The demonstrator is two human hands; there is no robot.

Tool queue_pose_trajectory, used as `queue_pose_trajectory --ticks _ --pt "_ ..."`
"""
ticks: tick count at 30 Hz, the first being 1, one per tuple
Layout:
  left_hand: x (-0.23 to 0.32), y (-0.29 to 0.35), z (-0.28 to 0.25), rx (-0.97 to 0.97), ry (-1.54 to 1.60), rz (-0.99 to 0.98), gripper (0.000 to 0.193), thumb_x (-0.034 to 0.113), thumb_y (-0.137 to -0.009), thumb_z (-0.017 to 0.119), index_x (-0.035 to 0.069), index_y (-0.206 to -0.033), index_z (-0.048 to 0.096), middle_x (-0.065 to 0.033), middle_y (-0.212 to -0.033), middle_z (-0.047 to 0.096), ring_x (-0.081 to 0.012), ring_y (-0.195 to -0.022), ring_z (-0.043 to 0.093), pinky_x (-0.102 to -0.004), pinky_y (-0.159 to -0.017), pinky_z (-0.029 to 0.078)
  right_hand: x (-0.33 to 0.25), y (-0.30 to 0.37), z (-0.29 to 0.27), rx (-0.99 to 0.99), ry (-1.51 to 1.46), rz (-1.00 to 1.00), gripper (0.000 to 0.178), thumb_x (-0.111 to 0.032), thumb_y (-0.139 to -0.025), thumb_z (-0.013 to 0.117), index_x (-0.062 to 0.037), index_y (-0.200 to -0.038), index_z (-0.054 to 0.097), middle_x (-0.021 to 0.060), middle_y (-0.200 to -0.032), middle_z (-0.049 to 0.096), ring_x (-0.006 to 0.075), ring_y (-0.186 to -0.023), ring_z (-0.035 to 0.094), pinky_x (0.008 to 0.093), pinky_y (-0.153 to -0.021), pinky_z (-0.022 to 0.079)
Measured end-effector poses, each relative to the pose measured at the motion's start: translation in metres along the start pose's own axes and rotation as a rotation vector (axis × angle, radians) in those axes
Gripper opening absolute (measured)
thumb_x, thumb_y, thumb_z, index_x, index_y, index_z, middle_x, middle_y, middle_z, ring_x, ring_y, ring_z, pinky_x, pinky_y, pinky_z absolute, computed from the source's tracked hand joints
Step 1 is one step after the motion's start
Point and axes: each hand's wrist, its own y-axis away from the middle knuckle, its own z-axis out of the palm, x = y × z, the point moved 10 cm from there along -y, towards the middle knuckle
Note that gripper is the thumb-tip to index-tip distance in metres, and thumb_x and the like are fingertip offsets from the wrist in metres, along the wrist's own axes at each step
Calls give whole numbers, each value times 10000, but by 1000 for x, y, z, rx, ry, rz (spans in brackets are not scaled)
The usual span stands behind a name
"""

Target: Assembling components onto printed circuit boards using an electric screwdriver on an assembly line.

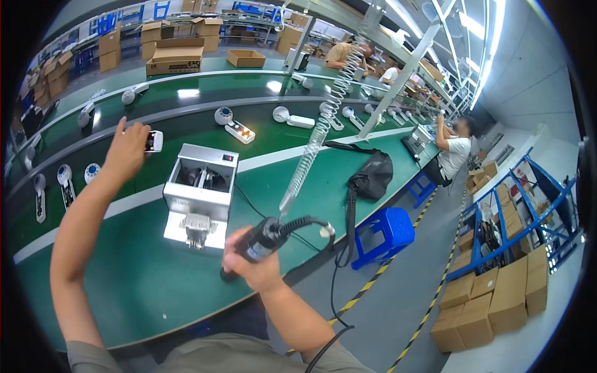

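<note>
My right hand (258,268) is wrapped around a black electric screwdriver (261,239), which hangs from a clear coiled cord or spring and has a black cable at its top. My left hand (129,149) reaches out over the green line at the left. Its fingers are on a white oblong unit (157,142) whose end sticks out to the right, and the rest of the unit is hidden. Between my arms stands a silver metal box, apparently a screw feeder (200,193), with a red switch and an open top.
Several white units with round heads lie along the line, one lit (239,131). A black bag (373,176) rests on the bench (143,273). Blue stool (385,233) stands right; stacked cartons (476,317) beyond. A co-worker (456,149) works farther along.
</note>
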Motion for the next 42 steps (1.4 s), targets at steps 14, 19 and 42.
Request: queue_pose_trajectory --ticks 14,19,42 --pt "186 165 -109 -182 326 251 544 325 -637 783 77 -1062 552 -80 -916 575 -241 -811 566 -355 -787 417 -13 -12 3 60 134 44 221 49 -740 640 -24 -943 596 67 -681 585 151 -541 565 242 -525 475" --pt "170 171 -120 -232 454 195 433 282 -705 749 90 -1038 550 -77 -934 582 -244 -840 574 -366 -842 407 -22 -8 -10 143 107 26 237 58 -779 601 -42 -993 591 61 -663 580 157 -534 565 252 -530 477" --pt "165 195 -70 143 831 204 340 282 -765 682 87 -1034 609 -77 -1003 572 -229 -830 530 -334 -773 421 -59 -67 74 -388 198 -320 127 -122 -845 577 -61 -949 538 61 -641 561 174 -525 540 303 -563 480"
